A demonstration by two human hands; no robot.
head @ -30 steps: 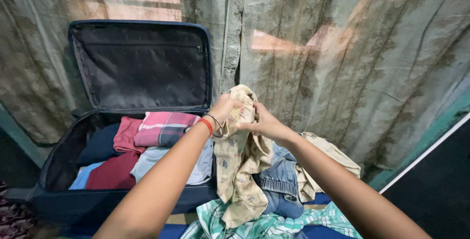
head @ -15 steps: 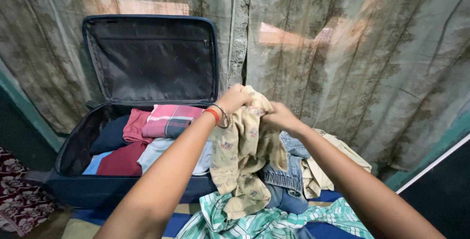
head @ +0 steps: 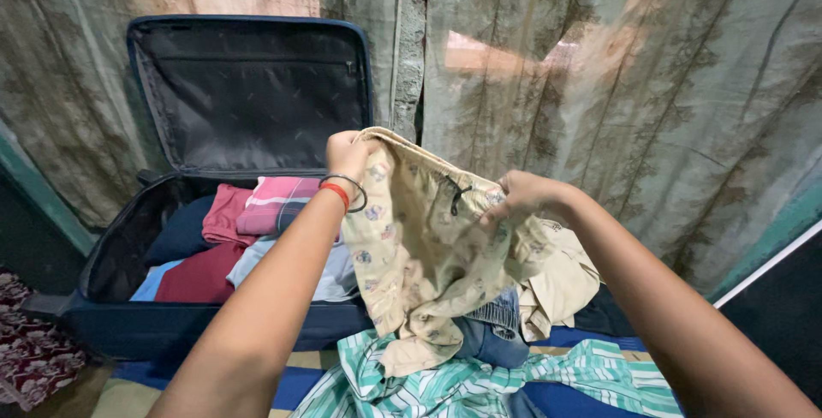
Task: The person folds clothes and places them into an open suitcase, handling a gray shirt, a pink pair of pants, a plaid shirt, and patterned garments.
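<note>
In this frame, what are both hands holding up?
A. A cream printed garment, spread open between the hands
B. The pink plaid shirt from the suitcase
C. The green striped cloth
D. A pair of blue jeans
A. The left hand and right hand each grip the top edge of the cream printed garment, stretched between them; the jeans and green striped cloth lie below, and the pink plaid shirt rests in the open suitcase.

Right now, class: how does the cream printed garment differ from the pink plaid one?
The cream printed garment is held up, spread between the left hand and right hand; the pink plaid garment lies folded in the suitcase. Cream carries small motifs; pink carries checks. Both are cloth.
</note>
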